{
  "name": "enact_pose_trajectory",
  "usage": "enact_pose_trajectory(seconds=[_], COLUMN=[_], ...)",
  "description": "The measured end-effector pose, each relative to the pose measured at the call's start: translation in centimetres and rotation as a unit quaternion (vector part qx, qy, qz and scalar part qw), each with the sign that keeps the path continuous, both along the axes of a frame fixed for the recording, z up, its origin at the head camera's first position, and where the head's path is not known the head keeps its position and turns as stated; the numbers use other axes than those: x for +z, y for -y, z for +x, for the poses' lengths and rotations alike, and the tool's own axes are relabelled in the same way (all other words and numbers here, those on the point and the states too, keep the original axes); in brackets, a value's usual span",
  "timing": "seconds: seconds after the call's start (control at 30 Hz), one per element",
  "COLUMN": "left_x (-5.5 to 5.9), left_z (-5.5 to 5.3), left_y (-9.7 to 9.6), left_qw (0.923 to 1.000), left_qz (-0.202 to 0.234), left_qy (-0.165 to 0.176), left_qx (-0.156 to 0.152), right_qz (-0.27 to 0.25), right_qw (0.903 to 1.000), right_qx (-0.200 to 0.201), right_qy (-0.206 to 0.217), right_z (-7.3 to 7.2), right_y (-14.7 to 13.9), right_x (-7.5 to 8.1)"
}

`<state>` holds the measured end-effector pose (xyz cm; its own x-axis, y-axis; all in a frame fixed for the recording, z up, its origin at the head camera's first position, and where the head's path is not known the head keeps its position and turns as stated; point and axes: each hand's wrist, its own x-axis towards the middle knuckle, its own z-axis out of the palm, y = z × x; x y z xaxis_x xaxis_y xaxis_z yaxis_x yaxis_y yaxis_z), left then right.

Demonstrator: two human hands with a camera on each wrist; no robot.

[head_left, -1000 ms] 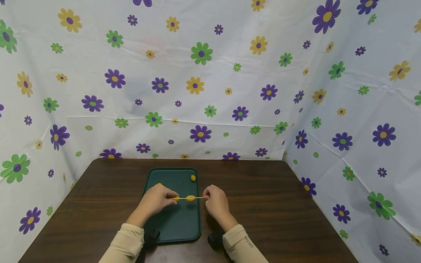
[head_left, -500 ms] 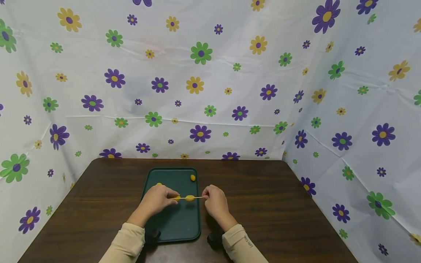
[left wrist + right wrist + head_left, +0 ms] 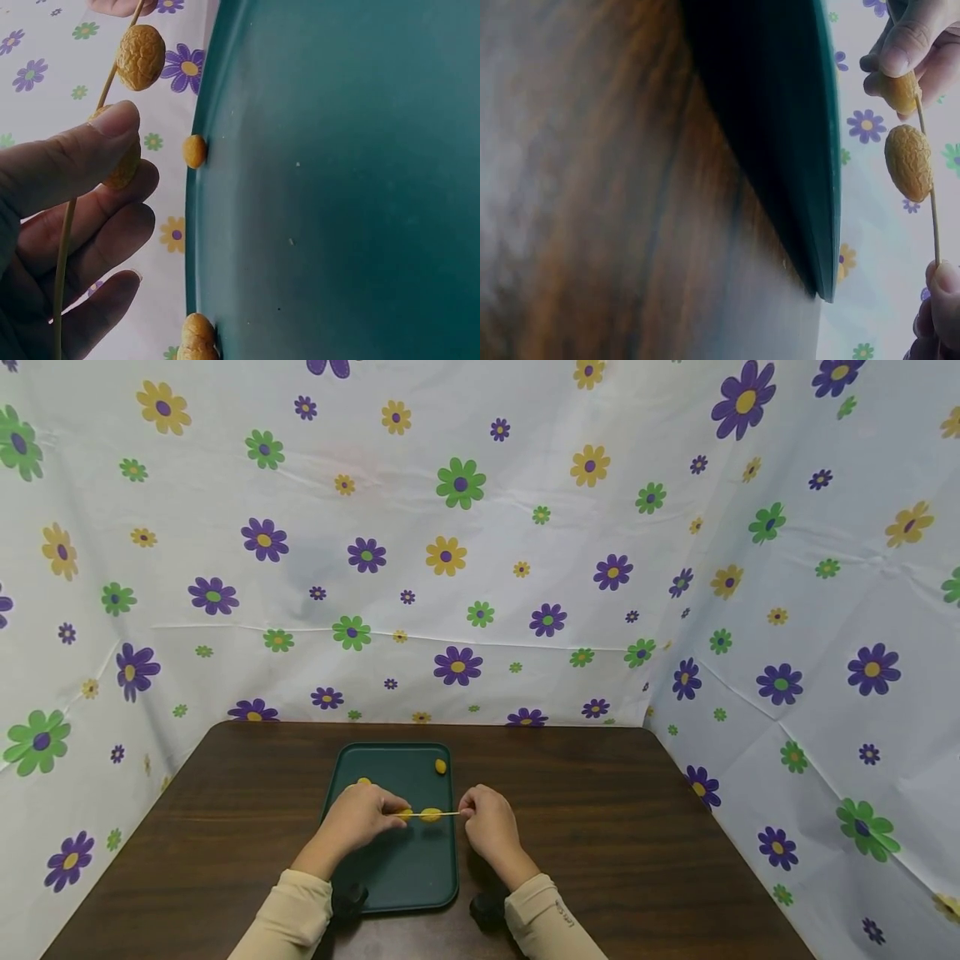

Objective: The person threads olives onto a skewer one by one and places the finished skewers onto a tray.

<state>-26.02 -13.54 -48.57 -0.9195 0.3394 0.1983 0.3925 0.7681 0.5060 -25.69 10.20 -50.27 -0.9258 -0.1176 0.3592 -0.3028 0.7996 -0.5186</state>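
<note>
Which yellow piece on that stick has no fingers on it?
The wrinkled piece nearer the right hand; the left hand pinches the other piece.

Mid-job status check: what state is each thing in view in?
Green rectangular tray: flat on brown table
Two wrinkled yellow oval pieces: on thin tan wooden skewer
Other yellow oval pieces: loose on tray
Left hand: pinching one skewered piece
Right hand: pinching skewer
Skewer: held between both hands
</note>
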Motion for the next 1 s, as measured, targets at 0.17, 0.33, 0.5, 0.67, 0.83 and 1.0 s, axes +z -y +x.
enact_pose_trajectory(seconds=[0.17, 0.33, 0.5, 0.67, 0.83, 1.0], left_x=[-0.3, -0.4, -0.4, 0.0, 0.1, -0.2], left_z=[-0.1, -0.3, -0.4, -0.9, -1.2, -1.4], left_y=[0.0, 0.0, 0.6, 1.9, 4.7, 7.2], left_qw=[1.0000, 0.9999, 0.9997, 0.9993, 0.9986, 0.9982], left_qz=[0.002, 0.007, 0.012, 0.018, 0.047, 0.040], left_qy=[-0.002, -0.005, 0.002, 0.007, 0.000, -0.016], left_qx=[0.000, -0.012, -0.020, -0.031, -0.023, 0.042], right_qz=[-0.002, -0.004, -0.016, -0.019, -0.029, -0.036], right_qw=[1.0000, 1.0000, 0.9998, 0.9998, 0.9995, 0.9991], right_qx=[-0.002, -0.002, 0.010, 0.010, 0.001, -0.006], right_qy=[0.004, 0.004, 0.009, 0.000, 0.011, 0.022], right_z=[-0.1, -0.1, -0.1, -0.3, -0.4, -0.6], right_y=[0.0, 0.0, 0.2, -0.1, -1.2, -2.4], right_x=[-0.1, -0.2, 0.0, 0.2, 0.1, -0.3])
